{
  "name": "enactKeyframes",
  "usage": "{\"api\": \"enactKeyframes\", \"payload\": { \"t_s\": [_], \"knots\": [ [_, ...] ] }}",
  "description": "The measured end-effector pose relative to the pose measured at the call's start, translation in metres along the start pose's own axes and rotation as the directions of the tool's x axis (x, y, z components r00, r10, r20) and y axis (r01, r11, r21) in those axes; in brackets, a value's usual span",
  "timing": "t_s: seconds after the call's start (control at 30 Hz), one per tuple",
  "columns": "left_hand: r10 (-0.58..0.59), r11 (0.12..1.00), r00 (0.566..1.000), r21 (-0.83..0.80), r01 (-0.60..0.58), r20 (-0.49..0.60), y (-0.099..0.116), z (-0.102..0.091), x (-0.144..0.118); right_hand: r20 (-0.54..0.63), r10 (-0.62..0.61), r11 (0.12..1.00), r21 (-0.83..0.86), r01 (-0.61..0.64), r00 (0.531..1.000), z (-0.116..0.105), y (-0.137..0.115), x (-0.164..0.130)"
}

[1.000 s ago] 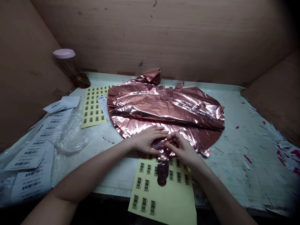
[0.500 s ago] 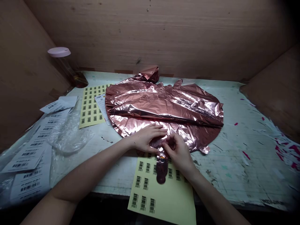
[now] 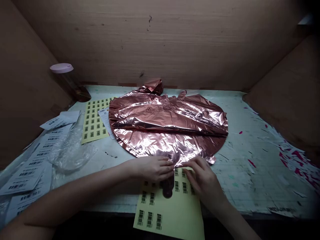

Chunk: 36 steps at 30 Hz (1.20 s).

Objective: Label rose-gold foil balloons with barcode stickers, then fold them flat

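Rose-gold foil balloons [image 3: 167,128], flat and uninflated, lie in a crumpled stack across the middle of a worn pale work table [image 3: 250,173], inside a booth of brown board walls. Compared with a second ago, both hands have drawn back from the foil towards the person and now sit at the stack's near edge, over the yellow sheet of barcode stickers [image 3: 172,208] that hangs off the table front. The left hand [image 3: 152,168] lies knuckles up, its fingers curled together and pressing on the balloon's narrow neck [image 3: 168,186], whose dark rounded end shows just below the hand, on the sheet. The right hand [image 3: 203,180], which was pinching the foil with the left, now rests on the sticker sheet with fingertips bunched on the row of barcodes just under the foil edge; whether it has a sticker between finger and thumb cannot be made out. By my reading, the work has moved from handling the foil to picking at a label beside the neck. Off to the left lie a second yellow barcode sheet [image 3: 95,121], loose white barcode labels [image 3: 32,166], clear plastic bags [image 3: 71,151] and a dark bottle with a pink lid [image 3: 67,81]. Red scraps [image 3: 295,156] fleck the table's right side.
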<state>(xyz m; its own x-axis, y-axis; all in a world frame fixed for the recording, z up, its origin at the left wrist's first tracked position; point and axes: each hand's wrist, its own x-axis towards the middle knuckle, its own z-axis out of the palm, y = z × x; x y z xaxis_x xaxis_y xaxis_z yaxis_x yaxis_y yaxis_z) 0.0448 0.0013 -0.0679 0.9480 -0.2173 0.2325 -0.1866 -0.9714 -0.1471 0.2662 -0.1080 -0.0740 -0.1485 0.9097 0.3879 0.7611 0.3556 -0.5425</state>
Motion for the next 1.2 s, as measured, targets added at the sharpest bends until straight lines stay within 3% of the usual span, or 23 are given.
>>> {"api": "enactKeyframes", "payload": {
  "t_s": [0.1, 0.17, 0.23, 0.3, 0.33, 0.37, 0.43, 0.47, 0.5, 0.57, 0.7, 0.83, 0.9, 0.97, 1.03, 1.1, 1.13, 1.2],
  "knots": [
    [-0.041, 0.994, 0.999, -0.104, 0.043, 0.018, -0.004, 0.002, -0.003, 0.075, -0.144, 0.988, -0.05, 0.148, 0.987, 0.0, -0.004, -0.008],
    [-0.103, 0.966, 0.995, -0.239, 0.099, -0.003, -0.006, 0.006, -0.007, 0.101, -0.318, 0.931, -0.152, 0.331, 0.943, 0.004, -0.005, -0.004],
    [-0.228, 0.882, 0.973, -0.429, 0.197, -0.021, -0.004, 0.012, -0.011, 0.118, -0.498, 0.832, -0.217, 0.511, 0.859, 0.009, -0.005, 0.006],
    [-0.413, 0.721, 0.911, -0.611, 0.325, -0.003, 0.001, 0.017, -0.013, 0.105, -0.573, 0.796, -0.164, 0.582, 0.813, 0.012, -0.005, 0.016],
    [-0.508, 0.626, 0.861, -0.68, 0.382, 0.016, 0.004, 0.018, -0.014, 0.087, -0.548, 0.828, -0.08, 0.555, 0.832, 0.013, -0.004, 0.021],
    [-0.586, 0.534, 0.809, -0.735, 0.419, 0.036, 0.006, 0.018, -0.014, 0.077, -0.467, 0.884, 0.051, 0.464, 0.881, 0.014, -0.003, 0.025],
    [-0.66, 0.394, 0.747, -0.808, 0.437, 0.082, 0.008, 0.014, -0.013, 0.125, -0.194, 0.928, 0.344, 0.141, 0.973, 0.016, 0.001, 0.031],
    [-0.657, 0.336, 0.745, -0.84, 0.426, 0.115, 0.008, 0.01, -0.012, 0.177, -0.061, 0.894, 0.448, -0.026, 0.982, 0.017, 0.004, 0.034],
    [-0.638, 0.273, 0.754, -0.87, 0.411, 0.157, 0.006, 0.004, -0.011, 0.23, 0.041, 0.845, 0.512, -0.157, 0.972, 0.019, 0.006, 0.036],
    [-0.614, 0.16, 0.753, -0.896, 0.415, 0.239, -0.001, -0.007, -0.009, 0.3, 0.144, 0.773, 0.561, -0.297, 0.943, 0.024, 0.01, 0.042],
    [-0.669, 0.071, 0.673, -0.875, 0.479, 0.315, -0.015, -0.018, -0.003, 0.399, 0.212, 0.683, 0.593, -0.427, 0.892, 0.033, 0.012, 0.054],
    [-0.711, -0.042, 0.64, -0.927, 0.374, 0.29, -0.016, -0.01, 0.005, 0.496, 0.193, 0.626, 0.602, -0.495, 0.847, 0.026, 0.015, 0.063],
    [-0.781, 0.019, 0.582, -0.922, 0.386, 0.228, -0.013, -0.007, 0.006, 0.567, 0.137, 0.601, 0.604, -0.523, 0.812, 0.016, 0.021, 0.069],
    [-0.843, 0.197, 0.532, -0.872, 0.447, 0.082, -0.007, -0.007, 0.005, 0.617, 0.088, 0.579, 0.607, -0.544, 0.782, 0.005, 0.03, 0.079],
    [-0.814, 0.455, 0.562, -0.76, 0.463, -0.145, 0.003, -0.008, 0.003, 0.612, 0.087, 0.566, 0.619, -0.545, 0.786, -0.003, 0.041, 0.098],
    [-0.692, 0.692, 0.627, -0.577, 0.435, -0.357, 0.016, -0.008, 0.003, 0.553, 0.132, 0.564, 0.64, -0.522, 0.822, -0.005, 0.05, 0.127],
    [-0.62, 0.774, 0.656, -0.472, 0.423, -0.43, 0.024, -0.007, 0.004, 0.512, 0.166, 0.568, 0.649, -0.506, 0.843, -0.004, 0.054, 0.145],
    [-0.526, 0.85, 0.701, -0.32, 0.417, -0.482, 0.039, -0.003, 0.008, 0.433, 0.238, 0.587, 0.649, -0.484, 0.869, 0.003, 0.059, 0.181]
  ]
}}
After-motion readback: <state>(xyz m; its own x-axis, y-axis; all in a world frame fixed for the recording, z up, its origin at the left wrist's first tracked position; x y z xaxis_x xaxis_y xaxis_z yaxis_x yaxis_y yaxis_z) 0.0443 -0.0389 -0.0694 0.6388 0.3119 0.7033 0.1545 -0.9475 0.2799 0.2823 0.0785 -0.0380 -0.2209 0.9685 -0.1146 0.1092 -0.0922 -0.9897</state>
